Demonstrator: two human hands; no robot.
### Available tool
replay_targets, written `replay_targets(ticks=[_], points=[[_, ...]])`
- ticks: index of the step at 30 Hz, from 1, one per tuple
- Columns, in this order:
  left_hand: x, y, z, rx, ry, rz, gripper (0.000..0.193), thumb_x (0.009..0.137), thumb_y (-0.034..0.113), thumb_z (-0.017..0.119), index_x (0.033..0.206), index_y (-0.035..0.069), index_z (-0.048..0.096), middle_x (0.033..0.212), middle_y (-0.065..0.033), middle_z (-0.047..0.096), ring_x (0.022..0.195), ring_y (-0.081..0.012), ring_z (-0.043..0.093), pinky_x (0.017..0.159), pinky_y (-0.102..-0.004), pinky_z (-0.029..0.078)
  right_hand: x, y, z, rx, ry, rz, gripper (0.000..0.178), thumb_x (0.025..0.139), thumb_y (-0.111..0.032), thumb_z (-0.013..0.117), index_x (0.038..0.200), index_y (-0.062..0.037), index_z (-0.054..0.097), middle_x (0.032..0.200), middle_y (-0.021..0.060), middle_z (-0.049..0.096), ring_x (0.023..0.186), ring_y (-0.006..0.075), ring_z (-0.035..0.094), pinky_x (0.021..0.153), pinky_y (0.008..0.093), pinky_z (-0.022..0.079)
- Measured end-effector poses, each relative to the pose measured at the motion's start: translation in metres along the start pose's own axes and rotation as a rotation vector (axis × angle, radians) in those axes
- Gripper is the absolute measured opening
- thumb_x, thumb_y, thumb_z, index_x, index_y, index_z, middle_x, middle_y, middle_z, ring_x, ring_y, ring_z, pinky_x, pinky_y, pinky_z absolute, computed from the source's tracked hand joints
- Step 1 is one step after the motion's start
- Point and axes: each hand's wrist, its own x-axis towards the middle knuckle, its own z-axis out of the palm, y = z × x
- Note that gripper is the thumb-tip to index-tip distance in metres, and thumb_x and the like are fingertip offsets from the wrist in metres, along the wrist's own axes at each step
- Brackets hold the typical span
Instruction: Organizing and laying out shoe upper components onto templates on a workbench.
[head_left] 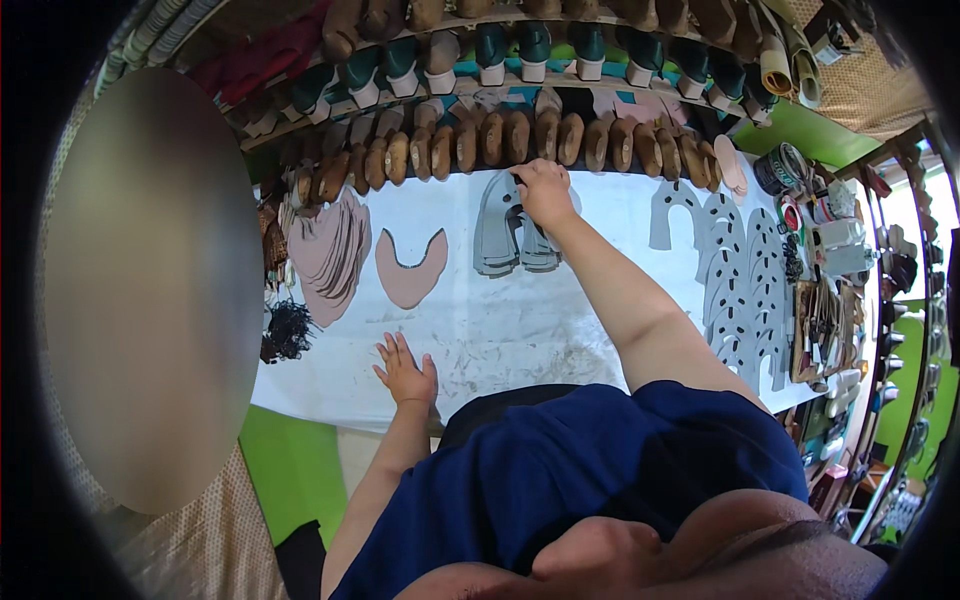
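By the right hand (543,190), a grey pile (492,238) lies at the far side of the white counter (620,210). The step seems to be handling these pieces; lifting one would call for a gentle pinch. They look flat, thin and arch-shaped, with uneven bottom edges. I cannot tell if the right fingers are pinching. The left hand (408,379), fingers spread apart, is near a pink piece (411,287). Brown shoe shapes (517,136) stand behind.

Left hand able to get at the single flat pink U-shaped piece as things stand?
Likely yes: the left hand, open and apparently holding nothing, is just short of the flat pink U-shaped piece; only white work surface shows between them.
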Motion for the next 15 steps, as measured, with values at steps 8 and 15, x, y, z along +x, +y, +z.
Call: replay_targets(ticks=[8,15], points=[[-0.003,-0.002,0.008,0.012,-0.004,0.015,0.078,0.089,0.036,0.058,0.156,0.011,0.026,0.165,-0.0114,0.016,0.153,-0.0351,0.009,0.117,-0.0629,0.008,-0.015,0.003,-0.027,-0.015,0.142,-0.056,0.013,0.086,-0.012,0.066,0.099,-0.0123,0.065,0.108,0.0118,0.065,0.111,0.0321,0.058,0.103,0.0569,0.038],[0.000,0.004,0.000,0.028,-0.034,0.019,0.077,0.090,0.033,0.058,0.155,0.009,0.024,0.165,-0.0130,0.016,0.153,-0.0364,0.009,0.117,-0.0631,0.008,-0.076,0.023,-0.135,0.259,-0.009,-0.143,0.012,0.086,-0.010,0.068,0.097,-0.0075,0.070,0.093,0.0095,0.069,0.091,0.0308,0.064,0.082,0.0394,0.051]])
